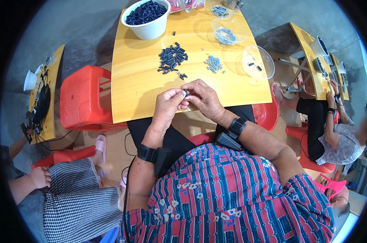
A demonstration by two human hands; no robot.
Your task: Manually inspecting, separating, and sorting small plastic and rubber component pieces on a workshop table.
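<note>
With both hands meeting at the near edge of the yellow wooden worktop (pixel 143 89), the left hand (pixel 167 106) and right hand (pixel 204 98) share one small dark plastic part (pixel 186 92), fingertips touching. Left grip: thumb and forefinger pinched on the part. Right grip: fingers curled in against it from the other side, pinching too; can't tell if anything else is held under them. Each wrist has a black strap with a boxy unit.

Mid-worktop, just beyond the hands: loose pile of short black plastic pieces (pixel 172 58). To its right, slightly apart: small heap of silvery metal screws (pixel 214 63). Far left corner: white round bowl (pixel 148 25) heaped with the same black pieces. Far right: clear shallow plastic dish (pixel 229 31) with a grey heap of small bits inside. Right edge: second clear plastic dish (pixel 258 61), overhanging the worktop edge, only a few dark pieces in it.

Left of the worktop on the floor: red plastic stool (pixel 83 97). Further left: another yellow worktop (pixel 50 121) with black cables. Right side: another person (pixel 333 137) seated at a third yellow worktop, hands on it.
</note>
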